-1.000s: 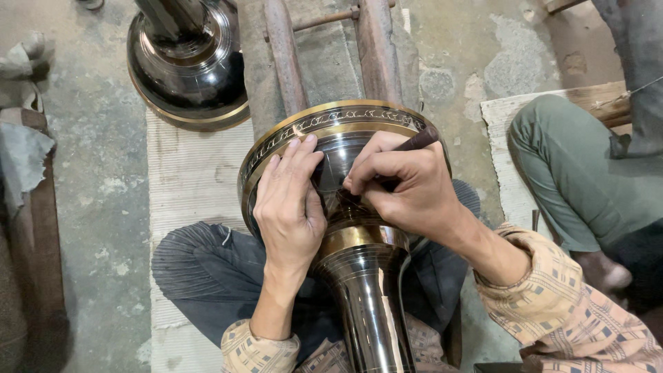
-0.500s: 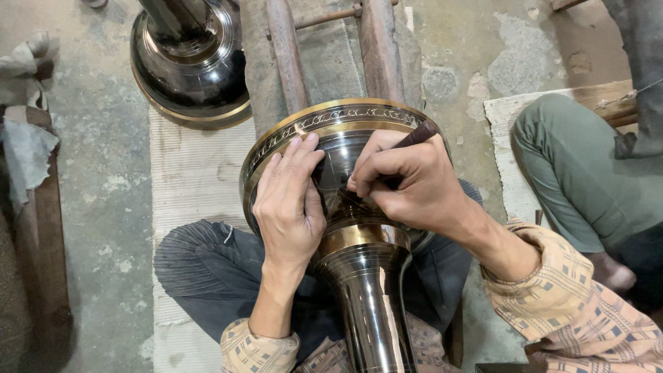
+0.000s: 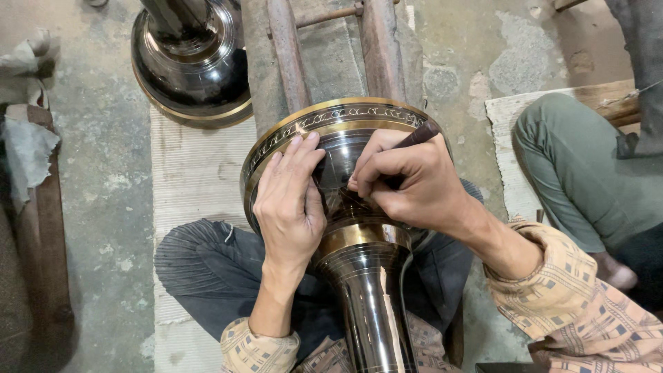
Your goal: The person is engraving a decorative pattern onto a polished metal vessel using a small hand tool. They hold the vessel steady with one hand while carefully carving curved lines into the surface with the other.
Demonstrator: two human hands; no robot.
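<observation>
A large dark polished metal vessel (image 3: 345, 128) with a brass rim and an engraved band lies across my lap, its neck pointing toward me. My left hand (image 3: 290, 200) rests flat on the vessel's dark body, fingers reaching up to the rim. My right hand (image 3: 407, 183) grips a dark engraving tool (image 3: 423, 133) like a pen. The tool's tip presses on the vessel's body beside my left hand and is hidden by my fingers.
A second dark vessel (image 3: 190, 69) with a brass rim stands at the upper left on the concrete floor. Two rusty bars (image 3: 290, 55) run under the vessel's rim. Another person's green-trousered leg (image 3: 580, 173) is at the right. A woven mat (image 3: 193, 173) lies beneath me.
My hands and the vessel stay almost still; the right hand shifts only slightly as the tool works the surface.
</observation>
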